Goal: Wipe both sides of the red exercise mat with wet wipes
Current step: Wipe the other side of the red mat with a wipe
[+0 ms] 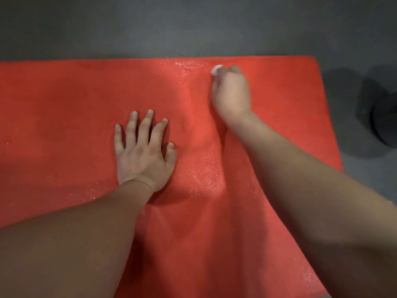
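Mat: red, lying flat on the grey floor, textured face up. The far long edge runs left to right across the view. The right short end is in view, with its far corner at upper right. The mat runs out of view at the left and at the bottom, so the long axis lies left-right, across the person's front. The near edge is not seen.

Left hand: palm down on the mat near its middle, fingers straight and spread, tips pointing at the far edge, thumb out to the right. It holds nothing.

Right hand: reached forward, close to the far edge and well right of the left hand. The fingers are curled under, bunched on a white wipe that shows only at the knuckles. The wipe is against the mat. The hand is blurred, so single fingers cannot be told apart.

Wet sheen just left of the wipe along the far edge; a second glistening patch between the forearms.

Dark round object on the floor beyond the right end; what it is cannot be told.
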`<state>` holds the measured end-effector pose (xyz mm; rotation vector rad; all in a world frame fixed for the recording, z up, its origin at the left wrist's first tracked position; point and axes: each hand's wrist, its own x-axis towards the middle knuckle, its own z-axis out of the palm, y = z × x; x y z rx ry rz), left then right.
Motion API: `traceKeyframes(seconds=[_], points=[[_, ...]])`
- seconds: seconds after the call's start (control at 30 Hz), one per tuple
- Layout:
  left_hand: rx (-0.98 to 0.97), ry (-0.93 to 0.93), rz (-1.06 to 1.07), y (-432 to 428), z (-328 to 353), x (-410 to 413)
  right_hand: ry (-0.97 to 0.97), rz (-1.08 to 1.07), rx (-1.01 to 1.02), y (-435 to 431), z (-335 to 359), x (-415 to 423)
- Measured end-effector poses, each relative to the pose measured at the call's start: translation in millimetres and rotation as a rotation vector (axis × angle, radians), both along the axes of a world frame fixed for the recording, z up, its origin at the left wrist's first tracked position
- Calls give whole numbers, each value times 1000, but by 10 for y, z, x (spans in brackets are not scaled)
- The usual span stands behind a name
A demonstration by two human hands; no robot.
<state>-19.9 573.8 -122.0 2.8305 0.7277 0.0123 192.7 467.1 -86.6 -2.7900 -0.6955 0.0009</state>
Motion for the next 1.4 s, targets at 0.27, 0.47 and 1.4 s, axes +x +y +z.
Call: traceKeyframes(seconds=[0.27, 0.47, 1.4], points=[[0, -11, 5, -4, 6, -4, -49, -56, -64, -190, -10, 405], [-2, -30, -3, 6, 17, -5, 10, 136, -39, 283, -38, 95], [26, -78, -8, 4, 11, 2, 62, 38, 45, 635, 37, 94]])
